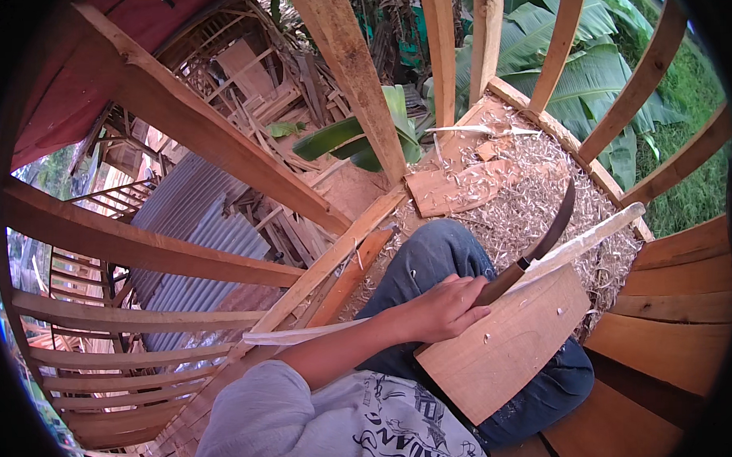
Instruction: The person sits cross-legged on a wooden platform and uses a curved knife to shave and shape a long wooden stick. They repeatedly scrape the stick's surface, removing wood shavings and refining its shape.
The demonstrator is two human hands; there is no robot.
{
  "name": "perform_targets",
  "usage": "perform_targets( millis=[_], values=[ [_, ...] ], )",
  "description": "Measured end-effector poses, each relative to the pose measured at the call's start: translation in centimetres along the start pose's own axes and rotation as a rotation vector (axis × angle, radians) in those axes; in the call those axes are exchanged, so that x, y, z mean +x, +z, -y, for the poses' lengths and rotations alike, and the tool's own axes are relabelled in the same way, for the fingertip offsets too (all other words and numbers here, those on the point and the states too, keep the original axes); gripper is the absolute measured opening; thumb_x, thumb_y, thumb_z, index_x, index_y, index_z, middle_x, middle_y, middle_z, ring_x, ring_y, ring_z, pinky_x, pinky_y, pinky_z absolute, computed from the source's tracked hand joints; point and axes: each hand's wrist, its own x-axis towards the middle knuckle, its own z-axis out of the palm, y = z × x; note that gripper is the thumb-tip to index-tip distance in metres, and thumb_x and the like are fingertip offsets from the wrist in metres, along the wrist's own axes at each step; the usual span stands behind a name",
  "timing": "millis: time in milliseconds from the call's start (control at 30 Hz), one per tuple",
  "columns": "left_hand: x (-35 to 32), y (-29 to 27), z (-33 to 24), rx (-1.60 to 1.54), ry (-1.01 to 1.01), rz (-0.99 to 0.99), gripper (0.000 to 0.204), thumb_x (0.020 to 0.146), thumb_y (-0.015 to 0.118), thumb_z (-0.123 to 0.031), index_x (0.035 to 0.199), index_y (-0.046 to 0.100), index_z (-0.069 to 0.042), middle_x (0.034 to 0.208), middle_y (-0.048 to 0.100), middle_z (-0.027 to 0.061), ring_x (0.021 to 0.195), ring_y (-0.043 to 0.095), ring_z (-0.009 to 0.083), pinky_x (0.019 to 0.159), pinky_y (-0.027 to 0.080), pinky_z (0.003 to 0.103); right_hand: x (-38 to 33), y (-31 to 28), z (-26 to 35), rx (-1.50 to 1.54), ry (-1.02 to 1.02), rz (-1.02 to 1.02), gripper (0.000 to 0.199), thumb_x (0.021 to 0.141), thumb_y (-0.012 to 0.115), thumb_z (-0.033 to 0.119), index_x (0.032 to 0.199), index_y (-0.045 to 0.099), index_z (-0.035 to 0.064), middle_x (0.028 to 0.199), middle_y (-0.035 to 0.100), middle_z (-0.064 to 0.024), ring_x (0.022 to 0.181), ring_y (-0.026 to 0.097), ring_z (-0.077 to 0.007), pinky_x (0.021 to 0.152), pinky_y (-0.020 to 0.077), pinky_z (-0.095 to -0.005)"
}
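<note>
My left hand (449,308) is wrapped round the brown handle of a long curved knife (555,226), its dark blade pointing up and away to the right. The blade's base lies close against a pale, whittled strip of wood (596,236). This strip reaches out beyond a flat wooden board (507,340), which rests tilted across my lap. Another pale length (297,336) shows under my left forearm; I cannot tell whether it is the same strip. A few small chips lie on the board. My right hand is not in view.
Curly wood shavings (534,198) cover the floor ahead, around a loose plank (461,189). Upright wooden slats (361,75) ring the platform on the left and far sides. Planks (668,323) stand at right. Beyond are corrugated sheets (205,226), scrap timber and banana leaves (574,76).
</note>
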Motion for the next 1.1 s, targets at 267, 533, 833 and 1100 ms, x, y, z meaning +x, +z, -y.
perform_targets(
  millis=[267,533,833,1100],
  values=[
    [0.7,-1.1,1.7,-0.15,-0.167,-0.054,0.058,0.094,0.051,-0.028,0.125,0.035,0.019,0.119,0.049,0.0346,0.114,0.049,0.0415,0.098,0.037,0.039,0.2,3.0,-4.3,-0.129,-0.047,0.268,0.025,0.095,0.037,0.028,0.09,0.041,0.0039,0.088,0.045,-0.0078,0.066,0.049,-0.0199,0.062,0.0365,-0.0368],
    [0.6,-0.7,3.1,-0.115,-0.17,-0.035,0.06,0.094,0.051,-0.029,0.125,0.036,0.02,0.125,0.045,0.0362,0.12,0.046,0.0423,0.102,0.035,0.037,0.4,3.8,-5.5,-0.12,-0.087,0.362,0.027,0.095,0.039,0.029,0.095,0.041,0.0026,0.095,0.046,-0.0104,0.073,0.049,-0.0221,0.068,0.0371,-0.0378],
    [0.7,-0.8,3.3,-0.125,-0.179,-0.014,0.057,0.094,0.051,-0.028,0.125,0.036,0.017,0.124,0.047,0.0338,0.118,0.047,0.0413,0.1,0.036,0.037,0.3,3.8,-6.4,-0.112,-0.093,0.416,0.03,0.095,0.041,0.03,0.101,0.042,0.0012,0.102,0.046,-0.0135,0.082,0.05,-0.0245,0.075,0.0378,-0.039],
    [1.8,-1.2,2.3,-0.181,-0.207,0.017,0.047,0.093,0.051,-0.024,0.122,0.041,0.011,0.11,0.055,0.0274,0.104,0.054,0.0376,0.092,0.04,0.035,-0.2,3.7,-7.5,-0.102,-0.069,0.456,0.033,0.095,0.042,0.031,0.106,0.043,-0.0002,0.109,0.046,-0.0161,0.089,0.051,-0.0266,0.08,0.0385,-0.04]
  ],
)
